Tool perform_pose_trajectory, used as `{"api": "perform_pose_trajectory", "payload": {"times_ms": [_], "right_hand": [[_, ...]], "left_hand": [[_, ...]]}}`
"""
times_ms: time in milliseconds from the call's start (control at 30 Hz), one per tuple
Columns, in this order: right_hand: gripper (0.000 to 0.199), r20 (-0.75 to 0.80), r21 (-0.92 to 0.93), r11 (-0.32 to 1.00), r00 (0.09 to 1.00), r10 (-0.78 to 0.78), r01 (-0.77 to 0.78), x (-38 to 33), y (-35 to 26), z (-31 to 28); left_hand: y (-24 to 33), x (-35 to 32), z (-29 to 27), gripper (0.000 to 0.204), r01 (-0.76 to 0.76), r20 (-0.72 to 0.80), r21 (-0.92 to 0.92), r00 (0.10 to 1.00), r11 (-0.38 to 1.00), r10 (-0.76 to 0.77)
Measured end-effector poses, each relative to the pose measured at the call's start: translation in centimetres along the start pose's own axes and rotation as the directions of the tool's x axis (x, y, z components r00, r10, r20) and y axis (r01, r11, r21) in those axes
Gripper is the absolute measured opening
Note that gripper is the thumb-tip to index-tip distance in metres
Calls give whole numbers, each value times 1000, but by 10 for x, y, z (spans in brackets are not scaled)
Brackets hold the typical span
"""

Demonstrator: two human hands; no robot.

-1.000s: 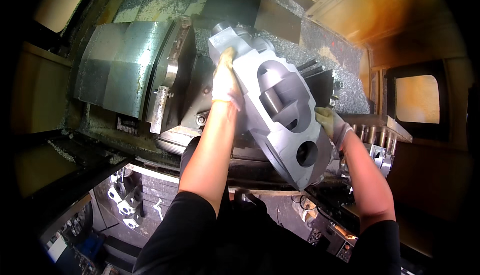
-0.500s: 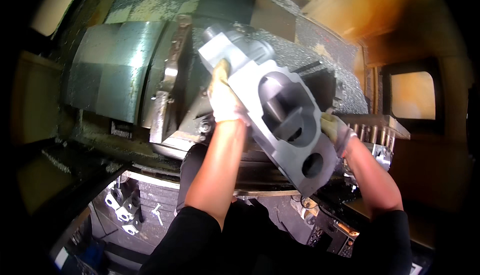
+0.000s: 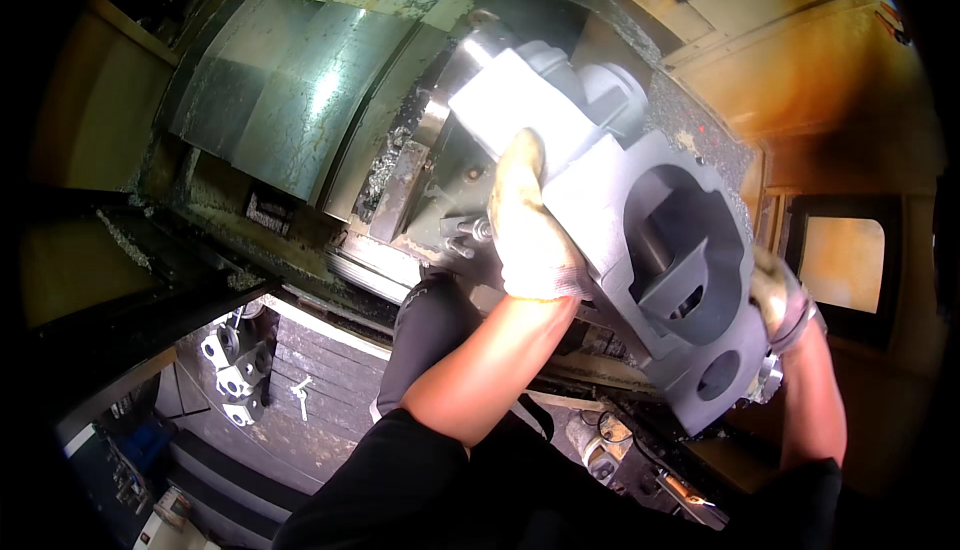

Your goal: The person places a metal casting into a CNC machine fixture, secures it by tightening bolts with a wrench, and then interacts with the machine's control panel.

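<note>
I hold a large grey metal casting [image 3: 590, 200] aslant in front of me, above the machine bed. It has a flat face, a wide oval hollow and a smaller round hole near its lower end. My gloved left hand [image 3: 535, 235] grips the casting's left side, its thumb along the bright flat face and its fingers hidden underneath. On the opposite edge, beside the oval hollow, my gloved right hand [image 3: 775, 295] holds the casting, its fingers partly hidden behind it.
Sloped metal way covers [image 3: 310, 90] lie at the left. A clamp bolt [image 3: 472, 232] stands on the bed below the casting. Metal chips [image 3: 385, 165] litter the machine. Smaller castings [image 3: 235, 380] and a white T-shaped tool [image 3: 302, 398] rest on the slatted floor at lower left.
The casting and both my hands have moved right in the view, and the casting looks nearer. The view has also turned, with the way covers tilting and more of the floor showing.
</note>
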State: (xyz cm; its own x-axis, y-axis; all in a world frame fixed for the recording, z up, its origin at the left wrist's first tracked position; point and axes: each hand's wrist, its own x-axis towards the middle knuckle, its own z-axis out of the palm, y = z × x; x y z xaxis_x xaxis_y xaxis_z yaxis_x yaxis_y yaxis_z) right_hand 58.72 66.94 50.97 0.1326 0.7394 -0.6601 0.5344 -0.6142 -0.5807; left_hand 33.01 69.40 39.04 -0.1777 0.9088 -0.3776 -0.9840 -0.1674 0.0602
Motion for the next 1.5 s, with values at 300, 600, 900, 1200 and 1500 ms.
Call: {"api": "perform_pose_trajectory", "payload": {"times_ms": [300, 600, 900, 1200, 1500], "right_hand": [[37, 9, -452, 889, 997, -77, 73, 64, -50, -25], [43, 114, -359, 933, 993, 5, 36, 118, -20, -6], [31, 449, -647, 559, 852, -270, 519, 186, -2, -21], [29, 238, -672, 629, 919, -314, 390, 152, -3, -21], [33, -474, -223, 899, 764, -438, 377, 0, 96, -54]], "left_hand": [[-20, 10, -29, 62, -122, -206, -19, 972, 992, 116], [-29, 17, -28, 58, -305, -303, 425, 840, 852, 451], [-29, 17, 9, 70, -120, -339, 332, 911, 936, 237], [-28, 24, -7, 56, -202, -303, 730, 760, 653, 574], [-2, 62, -40, 46, -391, 43, 838, 743, 381, 668]]}}
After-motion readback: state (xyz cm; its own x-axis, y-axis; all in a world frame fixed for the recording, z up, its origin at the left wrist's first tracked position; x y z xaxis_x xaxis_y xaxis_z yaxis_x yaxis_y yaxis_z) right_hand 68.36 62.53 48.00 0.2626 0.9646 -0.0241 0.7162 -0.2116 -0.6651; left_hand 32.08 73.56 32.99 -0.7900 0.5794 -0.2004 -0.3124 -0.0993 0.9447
